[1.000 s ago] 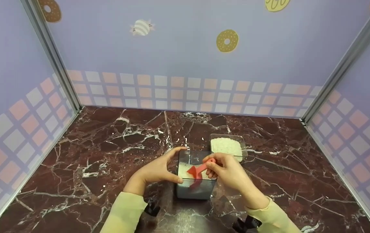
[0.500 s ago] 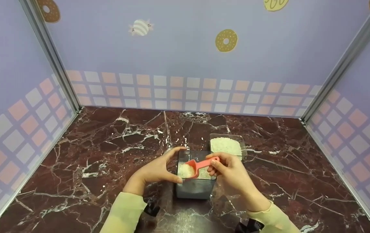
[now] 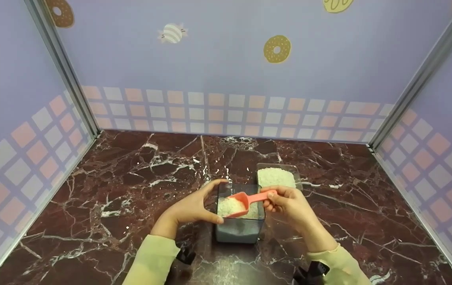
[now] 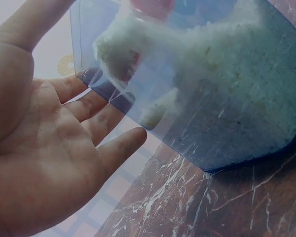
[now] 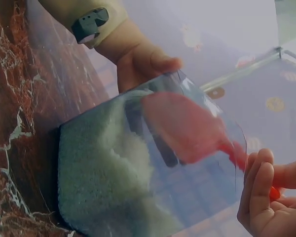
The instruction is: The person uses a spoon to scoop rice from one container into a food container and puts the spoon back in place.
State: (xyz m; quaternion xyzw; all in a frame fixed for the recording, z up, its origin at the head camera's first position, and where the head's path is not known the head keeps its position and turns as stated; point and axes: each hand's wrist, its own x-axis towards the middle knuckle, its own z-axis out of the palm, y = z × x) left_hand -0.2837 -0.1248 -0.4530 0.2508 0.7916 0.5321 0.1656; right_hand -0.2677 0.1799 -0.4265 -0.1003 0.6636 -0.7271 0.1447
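Note:
A bluish see-through plastic box [image 3: 237, 231] of white rice stands on the counter in the head view. My left hand [image 3: 190, 206] holds its left side, thumb at the near rim and fingers along the far side; the left wrist view shows some of those fingers through the plastic. In my right hand [image 3: 291, 208] is the handle of a pink scoop [image 3: 259, 197], pinched between thumb and fingers. The scoop's bowl, filled with rice, sits inside the box near the top, tilted leftward. In the right wrist view the scoop [image 5: 187, 128] shows blurred through the wall.
Behind the box to the right is a shallow clear tray [image 3: 299, 184] heaped with rice [image 3: 276, 177]. White specks are scattered on the dark red marbled counter [image 3: 150, 166]. Patterned panels [image 3: 226, 71] enclose the back and both sides.
The scoop has come up out of the rice, levelled and filled, its handle shifting right with my right hand. My left hand and the box have stayed in place.

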